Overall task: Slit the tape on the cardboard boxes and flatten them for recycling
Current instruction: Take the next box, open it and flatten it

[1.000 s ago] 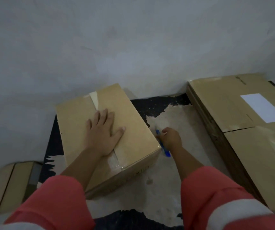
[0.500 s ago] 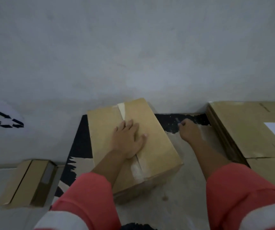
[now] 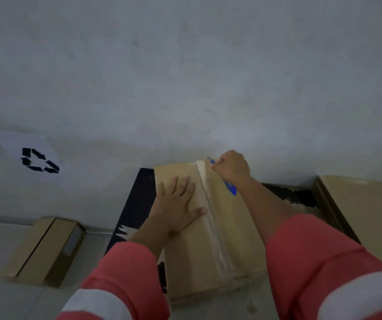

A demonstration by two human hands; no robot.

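Observation:
A closed brown cardboard box (image 3: pixel 236 239) lies on the floor in front of me, against the wall. A strip of clear tape (image 3: pixel 210 209) runs down its top seam. My left hand (image 3: pixel 176 209) rests flat on the left flap, fingers spread, thumb touching the tape. My right hand (image 3: pixel 230 168) grips a blue utility knife (image 3: pixel 229 185) at the box's far edge, with the knife's tip at the far end of the tape. The blade itself is too small to see.
A stack of flattened cardboard (image 3: pixel 365 213) lies at the right. A smaller taped box (image 3: pixel 42 250) sits on the floor at the left. A white sheet with a black recycling symbol (image 3: pixel 38 159) is on the wall. Black patches (image 3: pixel 139 199) mark the floor beside the box.
My right hand has come up from the floor at the right of the box, knife in its grip, to the far end of the tape. My left hand shifted a little left on the flap.

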